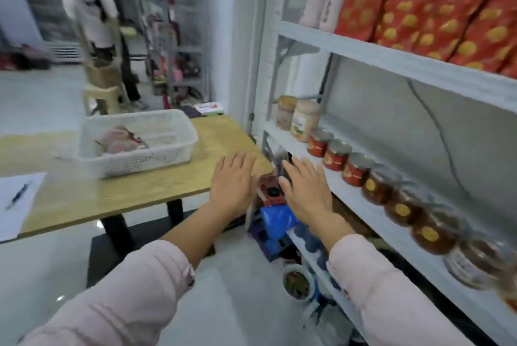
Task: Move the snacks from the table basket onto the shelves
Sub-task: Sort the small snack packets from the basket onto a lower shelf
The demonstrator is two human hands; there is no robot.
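1. basket (140,159): white, small-hole mesh pattern.
2. snacks (120,141) in it: pink.
3. desk (221,135): light wood top, black legs.
4. shelves (391,57): pale grey-white.
5. bags (419,9): red, yellow dots.
6. jars (337,155): red labels, silver lids.
7. sleeves (126,298): pale pink.

I can read no word or number anywhere here. The red bags (436,9) on the upper shelf (391,63) carry pale print near their tops and yellow round marks, all too blurred to make out. A pale jar (305,124) has a label with a green patch, unreadable. The red jars (337,155) show only yellow marks, and the dark jars (402,205) each bear a yellow sticker with nothing legible. The box (209,108) past the table (218,138) has red and green marks, no letters I can tell. The packets (120,141) in the basket (140,161) show no readable print.
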